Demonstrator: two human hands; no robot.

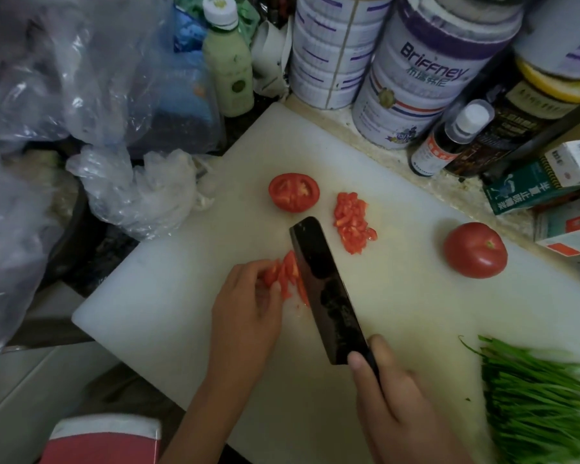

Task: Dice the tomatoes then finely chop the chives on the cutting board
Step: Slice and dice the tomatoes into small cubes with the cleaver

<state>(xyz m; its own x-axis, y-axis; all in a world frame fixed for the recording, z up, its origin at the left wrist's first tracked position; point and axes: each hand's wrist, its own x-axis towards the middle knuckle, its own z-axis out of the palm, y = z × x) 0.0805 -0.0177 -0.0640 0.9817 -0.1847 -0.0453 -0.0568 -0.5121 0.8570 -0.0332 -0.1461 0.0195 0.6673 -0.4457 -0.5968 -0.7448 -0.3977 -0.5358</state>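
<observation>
A person dices tomatoes on a white cutting board (168, 296) set on a crowded kitchen table (379, 152), seen from a head-worn camera. The left hand (245, 306) holds a cluster of tomato strips (290, 272) near the middle of the board, its grip narrow, with the fingertips curled down onto the near-left side of the strips. The right hand (392, 393) has its grip closed on a dark cleaver (325, 289) at the heel of the blade, and the handle is hidden inside the fist. The blade runs away from that hand toward the far side of the board, right against the right edge of the strips, so the fruit lies between the left fingertips and the steel. Whether the edge touches the board cannot be told. Just right of the blade's tip sits a small pile of diced tomato (352, 222). A tomato half (293, 191), cut face up, lies further back, apart from both hands. A whole tomato (475, 250) rests near the board's right edge, well away from either grip. A bundle of chives (543, 396), uncut, lies at the near right corner, beside the right hand but not touching it. Crumpled plastic bags (131, 192) crowd the left of the board. Large tins (426, 78), a pale green bottle (228, 68) and cartons (536, 182) line the far side.
</observation>
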